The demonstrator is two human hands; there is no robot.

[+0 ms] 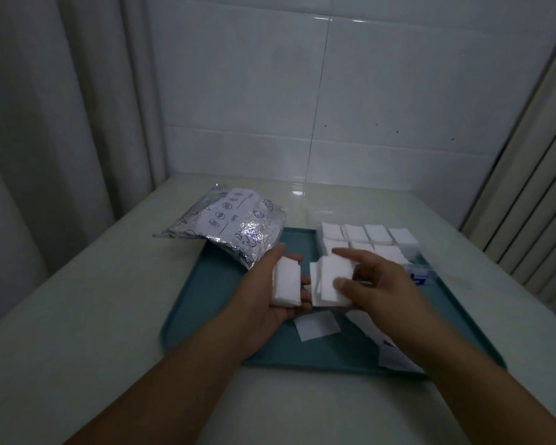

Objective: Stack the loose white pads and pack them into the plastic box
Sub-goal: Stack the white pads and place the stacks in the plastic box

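Plastic box (413, 252) half-hidden behind hands (377, 281)

A teal tray (206, 303) lies in front of me on the pale tabletop (77, 316). At its far left corner a crinkled silver foil bag (228, 226) with blue print rests partly over the rim. White wall tiles (302, 91) stand beyond, with a pale curtain (45, 107) at far left.

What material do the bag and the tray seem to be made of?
The bag looks like thin metallic foil or foil-coated plastic: silvery, crinkled, with bright glints and printed blue symbols. The tray looks like hard plastic with a smooth matte teal finish and a rounded raised rim.
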